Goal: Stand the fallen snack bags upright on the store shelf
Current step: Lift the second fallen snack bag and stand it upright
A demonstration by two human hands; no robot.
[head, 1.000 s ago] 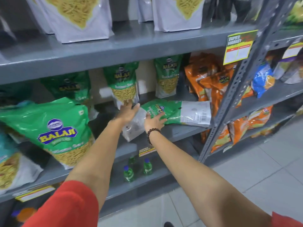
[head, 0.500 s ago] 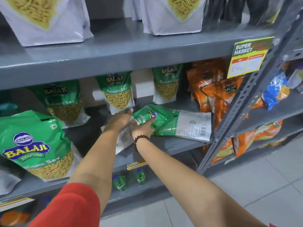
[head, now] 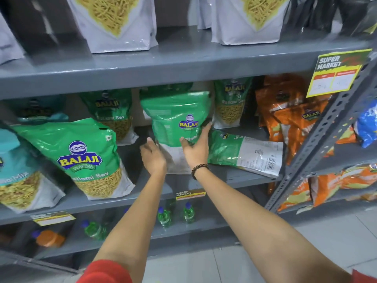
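A green Balaji snack bag (head: 175, 119) stands upright in the middle of the grey shelf (head: 204, 186), held from both sides. My left hand (head: 153, 156) presses its lower left edge. My right hand (head: 196, 146), with a dark bead bracelet on the wrist, grips its lower right side. Just to the right, a second green bag (head: 244, 152) lies flat on its face, barcode side up. More green bags stand behind: one at the back left (head: 110, 113) and one at the back right (head: 230, 103).
A large green bag (head: 81, 156) leans at the left beside a teal bag (head: 14, 170). Orange bags (head: 289, 117) fill the right end next to a slanted perforated upright (head: 318, 139). White bags stand on the shelf above; green bottles (head: 175, 215) sit below.
Both hands have lifted the fallen green bag from lying flat to standing upright. The view has shifted closer to the shelf. The second bag still lies flat.
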